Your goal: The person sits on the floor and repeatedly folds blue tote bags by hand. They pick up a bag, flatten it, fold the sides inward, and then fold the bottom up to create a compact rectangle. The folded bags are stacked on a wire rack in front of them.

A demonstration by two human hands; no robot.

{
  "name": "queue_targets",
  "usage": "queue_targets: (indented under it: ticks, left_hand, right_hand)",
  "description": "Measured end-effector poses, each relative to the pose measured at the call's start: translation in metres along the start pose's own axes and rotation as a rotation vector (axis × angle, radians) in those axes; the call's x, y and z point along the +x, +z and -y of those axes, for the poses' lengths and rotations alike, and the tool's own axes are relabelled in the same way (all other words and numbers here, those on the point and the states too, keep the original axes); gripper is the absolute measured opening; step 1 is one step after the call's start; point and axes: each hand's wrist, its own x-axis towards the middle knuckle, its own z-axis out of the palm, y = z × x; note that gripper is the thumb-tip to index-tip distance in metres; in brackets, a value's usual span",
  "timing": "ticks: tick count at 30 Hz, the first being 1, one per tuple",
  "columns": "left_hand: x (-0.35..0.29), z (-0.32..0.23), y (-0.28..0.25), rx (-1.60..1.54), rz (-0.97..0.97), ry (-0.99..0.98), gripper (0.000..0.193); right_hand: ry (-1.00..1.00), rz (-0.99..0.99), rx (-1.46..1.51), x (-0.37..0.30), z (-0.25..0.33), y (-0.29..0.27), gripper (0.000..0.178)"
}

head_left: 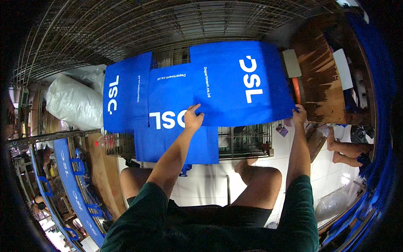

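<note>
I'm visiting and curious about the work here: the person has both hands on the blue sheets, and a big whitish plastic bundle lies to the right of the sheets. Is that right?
Not quite: the head view shows the whitish plastic bundle to the left of the blue sheets. The left hand and right hand are indeed on them.

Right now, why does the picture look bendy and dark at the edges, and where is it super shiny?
Head view: the fisheye lens curves the wire rack and leaves black corners; head view: bright glare on the white floor at right, and washed-out white at lower left; head view: the big blue sheet shows clearly.
</note>
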Motion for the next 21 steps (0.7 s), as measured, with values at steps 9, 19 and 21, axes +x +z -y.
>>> queue_targets:
  ticks: [9, 19, 21]
  left_hand:
    - [-0.025, 0.0, 0.008, -0.082, -0.222, -0.116, 0.024]
    - [-0.051, 0.008, 0.02, -0.186, -0.371, -0.164, 0.052]
    - [-0.054, 0.004, 0.019, -0.157, -0.368, -0.153, 0.052]
  right_hand:
    - [0.338, 0.043, 0.16, -0.017, -0.011, 0.017, 0.037]
    - [0.423, 0.043, 0.332, -0.035, 0.004, 0.016, 0.04]
    - [0.433, 0.037, 0.315, -0.04, 0.007, 0.013, 0.039]
